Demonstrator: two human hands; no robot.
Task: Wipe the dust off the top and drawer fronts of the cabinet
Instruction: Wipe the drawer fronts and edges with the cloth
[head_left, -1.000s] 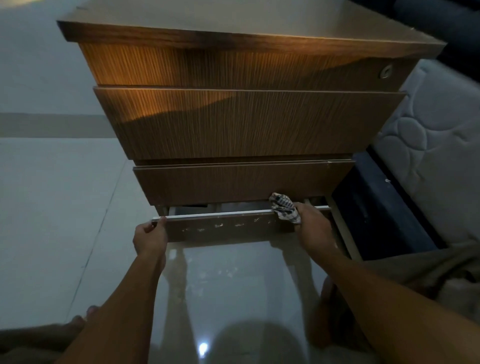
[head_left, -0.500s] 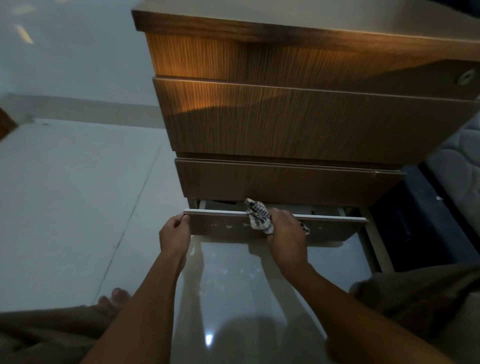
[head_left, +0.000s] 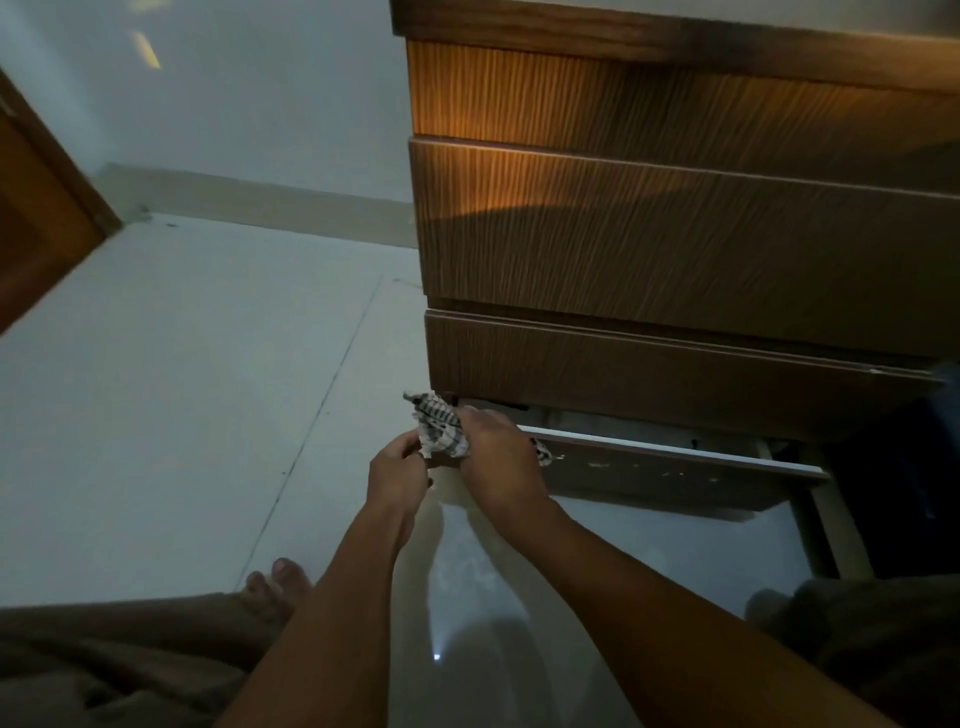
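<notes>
A brown wooden cabinet (head_left: 675, 228) with three closed drawer fronts fills the upper right. Below them a low bottom drawer (head_left: 675, 473) stands pulled out, its white top edge showing. My right hand (head_left: 493, 452) is shut on a checked cloth (head_left: 436, 423) and presses it on the drawer's left end. My left hand (head_left: 397, 467) is right beside it at the drawer's left corner, fingertips touching the cloth's lower edge; its grip is hard to make out.
Glossy pale floor tiles (head_left: 182, 389) spread to the left and under my arms. A wooden door (head_left: 36, 228) stands at the far left. My bare toes (head_left: 280, 577) and trouser legs lie at the bottom. Dark bed base sits at the right edge.
My right hand has slid the cloth leftward along the bottom drawer's top edge to its left end, meeting my left hand. The view has swung left.
</notes>
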